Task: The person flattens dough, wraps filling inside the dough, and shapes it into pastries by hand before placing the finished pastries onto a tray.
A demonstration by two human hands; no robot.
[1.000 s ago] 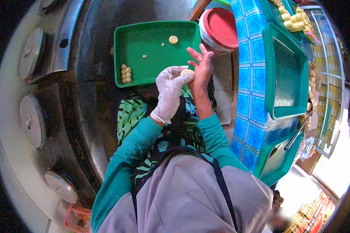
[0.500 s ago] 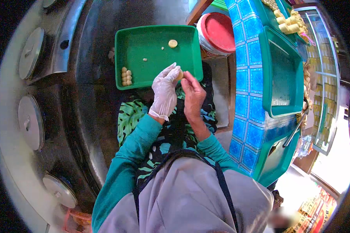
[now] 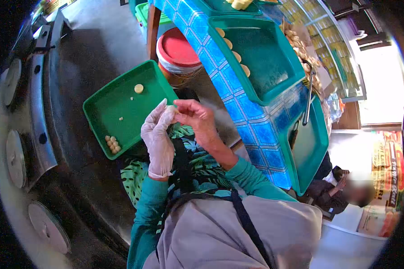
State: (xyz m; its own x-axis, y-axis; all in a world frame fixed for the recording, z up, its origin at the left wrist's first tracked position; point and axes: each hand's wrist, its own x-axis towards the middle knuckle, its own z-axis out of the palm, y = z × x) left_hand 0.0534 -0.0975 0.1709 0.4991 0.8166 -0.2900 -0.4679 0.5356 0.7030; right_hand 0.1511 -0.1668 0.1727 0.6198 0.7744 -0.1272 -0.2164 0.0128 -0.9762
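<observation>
My left hand [image 3: 158, 143], in a thin white glove, pinches a small pale piece of dough [image 3: 169, 112] between thumb and fingers. Bare, my right hand [image 3: 199, 123] touches the same piece from the right with bent fingers. Both are over my lap, beside the near right edge of a green tray [image 3: 101, 100]. Inside that tray lie a flat round dough disc [image 3: 138, 88], two tiny crumbs and a cluster of several small dough balls [image 3: 112, 144] in the near left corner. The fingers partly hide the held dough.
On the right, a blue checked table [image 3: 229, 85] bears a green tray [image 3: 296, 67] with several dough discs and another tray [image 3: 321, 148] with tongs. A red-lidded bucket [image 3: 179, 47] stands beside it. Round metal lids [image 3: 16, 159] line the left. Another person [image 3: 330, 193] is at lower right.
The view has swung right, showing dough discs in the table tray and another person. My hands remain together at the small dough piece, with the right fingers now bent against it.
</observation>
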